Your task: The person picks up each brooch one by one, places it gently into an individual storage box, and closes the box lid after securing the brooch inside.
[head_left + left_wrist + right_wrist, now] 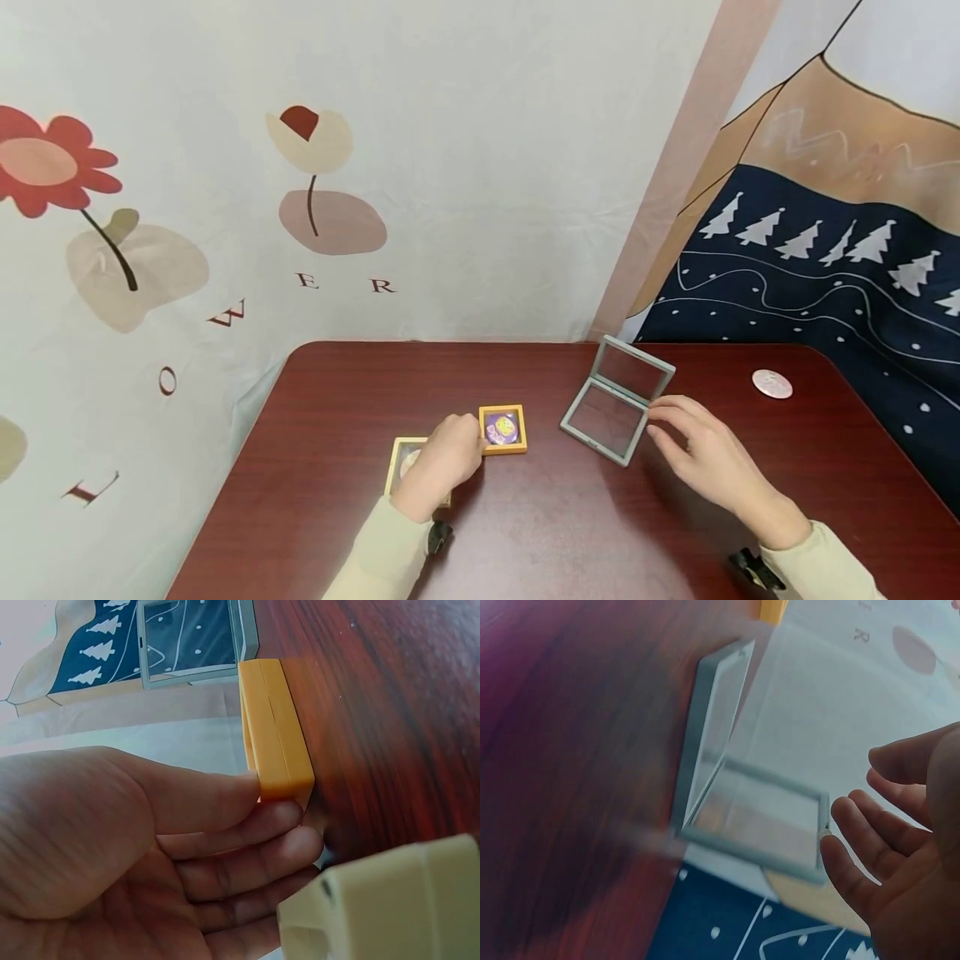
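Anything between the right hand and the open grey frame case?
Nothing visible. The right hand sits just right of the grey frame case, fingertips at its edge, with only bare table around them. The left hand is off at the orange frame, out of the way.

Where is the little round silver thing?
In the head view the round silver disc lies alone on the table, far right, beyond the right hand and open grey case.
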`<move>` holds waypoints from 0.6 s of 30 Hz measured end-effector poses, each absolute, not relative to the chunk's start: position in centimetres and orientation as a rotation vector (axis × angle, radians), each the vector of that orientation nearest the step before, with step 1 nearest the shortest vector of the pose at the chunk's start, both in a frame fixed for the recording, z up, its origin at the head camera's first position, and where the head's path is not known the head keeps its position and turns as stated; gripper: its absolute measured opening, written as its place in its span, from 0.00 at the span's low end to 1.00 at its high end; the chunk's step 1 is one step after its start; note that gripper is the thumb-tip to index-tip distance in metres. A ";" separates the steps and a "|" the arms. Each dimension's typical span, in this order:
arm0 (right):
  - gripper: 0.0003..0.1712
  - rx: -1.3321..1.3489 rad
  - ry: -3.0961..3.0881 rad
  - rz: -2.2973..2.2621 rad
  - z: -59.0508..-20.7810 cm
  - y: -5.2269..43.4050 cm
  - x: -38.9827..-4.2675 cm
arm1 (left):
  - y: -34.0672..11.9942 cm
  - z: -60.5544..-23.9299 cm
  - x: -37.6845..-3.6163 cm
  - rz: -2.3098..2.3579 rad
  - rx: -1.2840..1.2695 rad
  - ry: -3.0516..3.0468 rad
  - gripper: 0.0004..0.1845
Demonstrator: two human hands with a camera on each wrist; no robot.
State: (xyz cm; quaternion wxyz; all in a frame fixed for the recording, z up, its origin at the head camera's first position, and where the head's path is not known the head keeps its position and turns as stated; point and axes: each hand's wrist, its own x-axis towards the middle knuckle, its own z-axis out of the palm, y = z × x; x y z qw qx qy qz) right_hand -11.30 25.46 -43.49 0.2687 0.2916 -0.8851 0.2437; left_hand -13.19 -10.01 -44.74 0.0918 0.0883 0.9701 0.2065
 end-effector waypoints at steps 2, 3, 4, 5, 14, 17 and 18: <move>0.20 0.751 -2.389 0.655 -43.5 26.3 -11.1 | -9.9 -44.8 -13.1 0.612 0.259 2.896 0.12; 0.20 0.733 -2.391 0.652 -43.5 26.7 -11.0 | -9.9 -44.8 -13.1 0.610 0.262 2.907 0.12; 0.21 0.710 -2.395 0.649 -43.5 27.1 -10.9 | -9.9 -44.8 -13.0 0.607 0.263 2.915 0.12; 0.21 0.685 -2.399 0.647 -43.4 27.5 -10.8 | -9.9 -44.8 -13.0 0.606 0.264 2.924 0.12; 0.19 0.502 -2.403 0.658 -43.4 31.5 -10.3 | -9.8 -44.7 -12.7 0.634 0.259 2.966 0.16; 0.19 0.470 -2.392 0.666 -43.4 32.8 -10.5 | -9.7 -44.6 -12.6 0.634 0.257 2.992 0.16; 0.19 0.457 -2.390 0.666 -43.4 33.3 -10.5 | -9.7 -44.6 -12.5 0.635 0.255 2.999 0.15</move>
